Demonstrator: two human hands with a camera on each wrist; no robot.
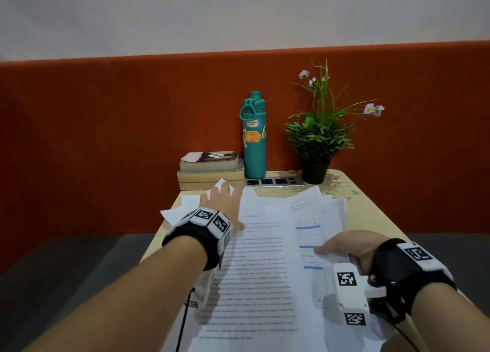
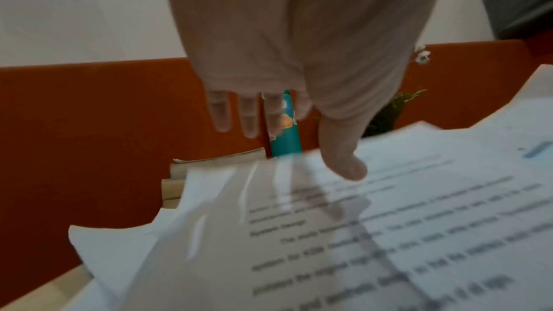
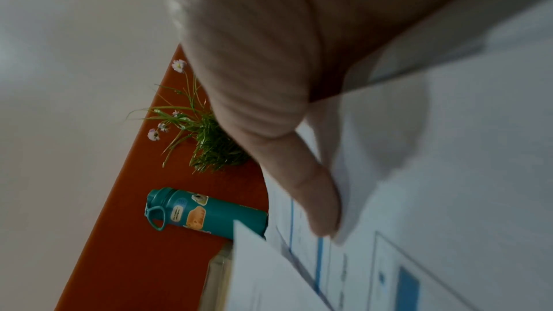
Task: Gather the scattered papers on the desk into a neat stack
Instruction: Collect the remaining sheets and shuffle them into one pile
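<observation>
Nearest me, my right hand pinches the right edge of the papers, thumb on top of a sheet with blue bars and the other fingers hidden beneath, so I am gripping that sheet and possibly a few under it; I cannot tell how many. The papers are fanned over the middle of the desk, the big text page on top running from the near edge toward the books, with other sheets poking out to the right of it and a couple of loose corners sticking out to its left. Farther along, my left hand lies flat with fingers straight and spread over the far left corner of the papers, just short of the books; the wrist view shows the thumb touching the top page while the fingertips seem to hover above it, gripping nothing. Beyond the papers, the teal bottle stands beside the books against the orange partition, and the potted plant stands to the right of the bottle. The risk I see is that sheets slide separately: pulling with my right hand while the left presses only the top page could drag out one sheet and leave the rest fanned. The corners left of the papers overhang the desk edge and could slip off it. Sweeping too far back could crumple pages against the books or nudge the bottle, which looks tall enough to tip.
</observation>
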